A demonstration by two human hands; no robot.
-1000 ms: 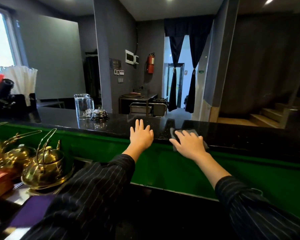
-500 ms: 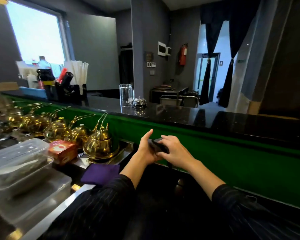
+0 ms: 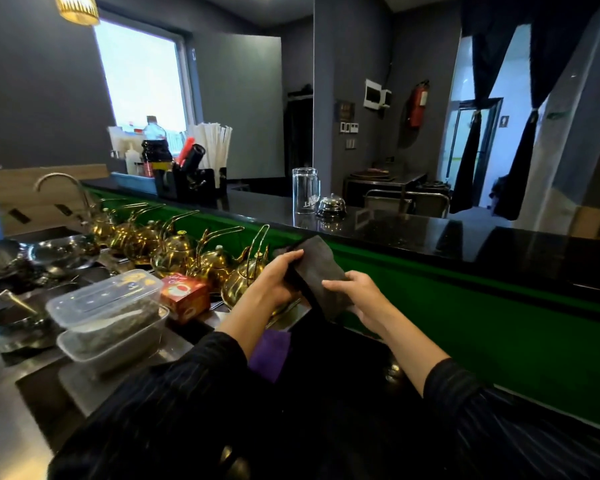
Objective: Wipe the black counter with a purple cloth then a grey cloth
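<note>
So the grey cloth [image 3: 321, 271] is off the counter rn, held up in the air between both hands, in front of the green panel [image 3: 465, 323] that runs under the black counter [image 3: 430, 233]. It's dark and bunched, w/ the top corner poking up close to the counter's front edge. Can't tell if it touches there.

The left hand [image 3: 274, 282] grips the cloth's left edge, fingers curled round it. The right hand [image 3: 364, 296] has the lower right part, fingers wrapped on the fabric. Both sleeves are dark w/ thin stripes.

The purple cloth [image 3: 269, 351] lies on the lower worktop right under the left forearm, mostly hidden by the arm, nobody holding it.

Just left of the hands there's a row of gold teapots [image 3: 243, 282] lined up along the green panel. Next to the nearest one sits a red tea box [image 3: 184, 296], and beside that two stacked plastic tubs [image 3: 108, 306] w/ lids. Further left are metal bowls [image 3: 63, 251] and a curved tap [image 3: 63, 185].

Up on the black counter, well apart from the hands, stand a glass mug [image 3: 305, 190] and a small bell [image 3: 331, 206] side by side. Further down there's a black holder w/ white straws [image 3: 212, 143] and some bottles by the window [image 3: 142, 74]. In the bg there's a red fire extinguisher [image 3: 418, 103] on the wall and dark curtains [image 3: 475, 98] tied back at a doorway.
</note>
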